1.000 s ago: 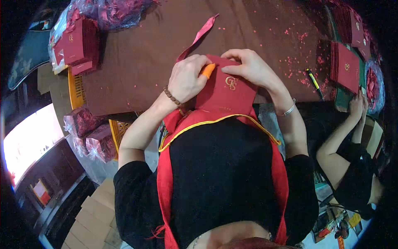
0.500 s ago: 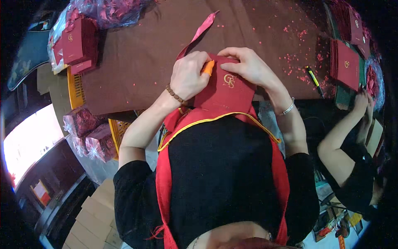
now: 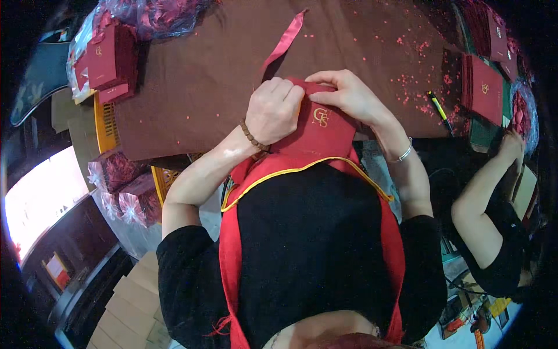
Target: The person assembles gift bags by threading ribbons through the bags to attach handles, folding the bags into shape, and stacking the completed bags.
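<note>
- I see 2 hands close together, both clamped on a red bag w/ a gold emblem; it lies below & between them, against the apron.
- L hand: curled at the bag's upper L edge; fingertips hidden, can't tell exact grip.
- R hand: thumb on front face, fingers over top edge.
- Just changed: L hand rolled knuckles-up & came nearer R; I've lost clear sight of its orange thumb cover. My read: fine fingerwork at the top edge, not finished.
- Pink ribbon: beyond L hand, on brown surface.
- Yellow-black tool: R of R hand.
</note>
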Demonstrator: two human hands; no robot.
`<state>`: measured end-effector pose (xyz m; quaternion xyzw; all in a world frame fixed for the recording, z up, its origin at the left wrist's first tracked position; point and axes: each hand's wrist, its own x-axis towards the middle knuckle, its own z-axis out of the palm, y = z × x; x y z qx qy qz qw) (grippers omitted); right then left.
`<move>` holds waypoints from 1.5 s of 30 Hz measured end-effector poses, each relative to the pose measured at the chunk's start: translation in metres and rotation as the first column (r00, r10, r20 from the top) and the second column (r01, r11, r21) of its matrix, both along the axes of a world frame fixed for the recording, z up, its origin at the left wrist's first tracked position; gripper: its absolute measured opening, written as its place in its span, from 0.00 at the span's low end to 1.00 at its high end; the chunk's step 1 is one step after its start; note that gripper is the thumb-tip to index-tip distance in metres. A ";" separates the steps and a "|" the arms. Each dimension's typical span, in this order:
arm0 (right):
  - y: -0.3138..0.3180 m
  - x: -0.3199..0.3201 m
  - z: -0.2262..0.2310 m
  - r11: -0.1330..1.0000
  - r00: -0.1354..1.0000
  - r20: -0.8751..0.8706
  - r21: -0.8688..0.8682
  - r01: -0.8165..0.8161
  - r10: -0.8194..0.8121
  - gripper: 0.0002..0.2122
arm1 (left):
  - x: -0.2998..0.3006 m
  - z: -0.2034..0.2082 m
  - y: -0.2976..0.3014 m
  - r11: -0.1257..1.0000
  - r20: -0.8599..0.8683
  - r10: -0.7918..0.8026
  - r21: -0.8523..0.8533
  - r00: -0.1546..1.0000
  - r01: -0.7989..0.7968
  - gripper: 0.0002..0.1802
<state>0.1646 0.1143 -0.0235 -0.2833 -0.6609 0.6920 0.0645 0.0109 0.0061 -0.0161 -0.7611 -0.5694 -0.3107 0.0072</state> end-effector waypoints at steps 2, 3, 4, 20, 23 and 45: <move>-0.002 -0.002 0.004 0.998 1.000 -0.004 -0.062 0.005 -0.005 0.14 | -0.002 -0.004 -0.001 1.000 -0.037 -0.008 0.023 0.999 0.008 0.09; -0.002 -0.002 0.003 0.998 1.000 -0.005 -0.061 0.003 -0.003 0.14 | -0.004 -0.006 -0.003 1.000 -0.057 -0.016 0.024 0.998 0.017 0.09; -0.001 -0.001 -0.001 1.000 1.000 0.026 0.005 -0.007 0.007 0.14 | -0.004 -0.006 -0.002 0.999 -0.076 -0.028 0.025 0.997 0.030 0.09; -0.022 -0.002 0.015 0.841 0.977 0.196 0.540 -0.036 -0.084 0.13 | -0.005 0.012 0.001 0.944 0.044 0.018 -0.331 0.999 -0.002 0.04; -0.021 0.000 0.012 0.867 0.984 0.168 0.497 -0.032 -0.060 0.14 | -0.014 0.017 0.005 0.843 0.218 0.133 -0.538 0.967 0.005 0.05; -0.026 -0.003 0.010 0.806 0.995 0.060 0.591 0.029 -0.080 0.11 | -0.014 0.035 0.002 0.886 0.005 0.031 -0.463 0.999 -0.025 0.09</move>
